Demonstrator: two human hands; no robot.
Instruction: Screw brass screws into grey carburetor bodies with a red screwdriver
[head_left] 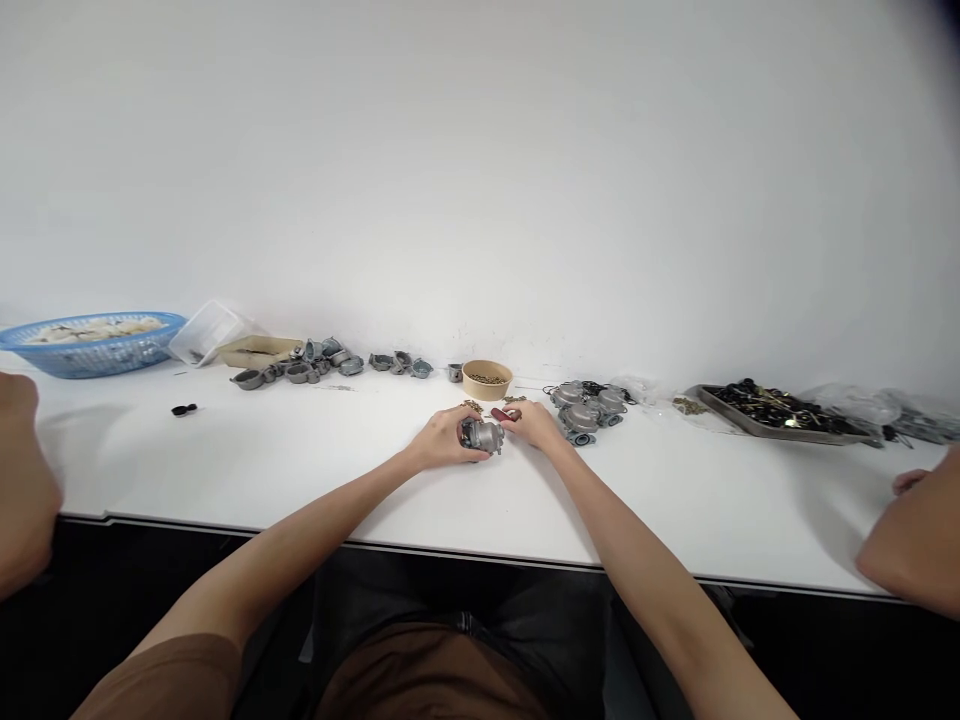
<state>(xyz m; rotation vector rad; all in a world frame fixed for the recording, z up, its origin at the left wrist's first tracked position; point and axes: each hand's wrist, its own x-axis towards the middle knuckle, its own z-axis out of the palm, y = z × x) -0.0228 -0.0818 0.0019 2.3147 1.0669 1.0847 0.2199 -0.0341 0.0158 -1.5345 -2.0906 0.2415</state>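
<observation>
My left hand [444, 440] is closed around a grey cast-metal housing [486, 437], round-bodied with stubby projections, lying on its side just above the white table. On its right, my right hand [531, 422] pinches a small tool with a dark red handle [506, 414], close to the housing. The tool's working end is too small to make out. Behind both hands stands a round tan bowl [478, 388] of small brass-coloured pieces. Some loose brass-coloured pieces [472, 406] lie in front of it.
Grey cup-like castings [302, 372] line the back left, near a clear plastic box [212, 333] and a blue basket [112, 360]. Several assembled grey housings [583, 416] and a metal tray [780, 431] of black parts are at right. Other people's arms [919, 545] rest at both sides.
</observation>
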